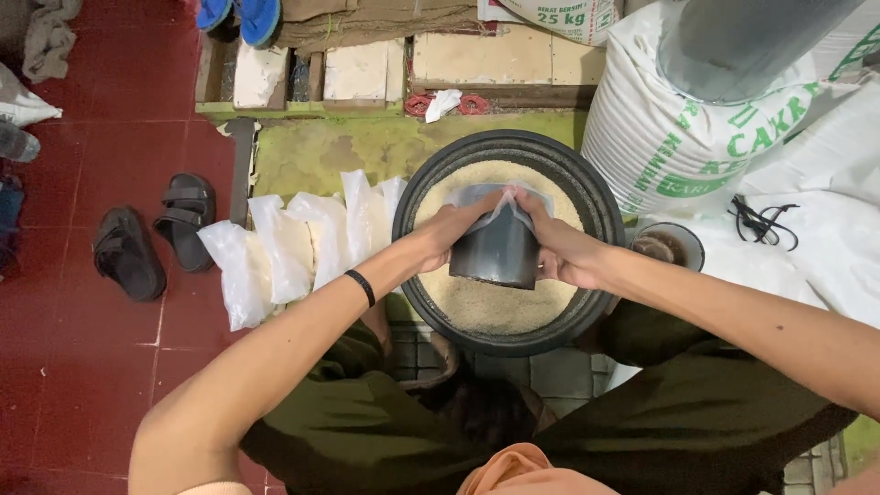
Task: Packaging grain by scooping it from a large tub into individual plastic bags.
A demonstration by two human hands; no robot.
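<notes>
Sacks of white woven plastic (669, 128), printed in green, stood at the upper right and were the biggest things in view, with a dull grey cylinder (733, 37) rising in front of them. Next in size came a round black basin (417, 197) on the green-stained floor, filled nearly to the rim with pale, sandy grain (495, 307). Over the middle of that basin was a dark grey cup (500, 249), a plain smooth-sided cylinder tipped toward the viewer, its mouth covered by a thin clear plastic bag (477, 194) stretched over the rim. The left hand (446, 231) gripped the cup's left side with fingers curled, pinching the bag's edge at the top; the right hand (555, 246) clasped the right side, thumb and fingers pinching the same film near the rim. A black band (361, 286) circled the left wrist. Just left of the basin lay a row of filled clear bags (293, 243) of white grain, leaning side by side. Farther left, on red tiles, sat a pair of black sandals (151, 238). A small dark bowl (669, 246) rested just right of the basin, and black cord (761, 222) lay beyond it.
</notes>
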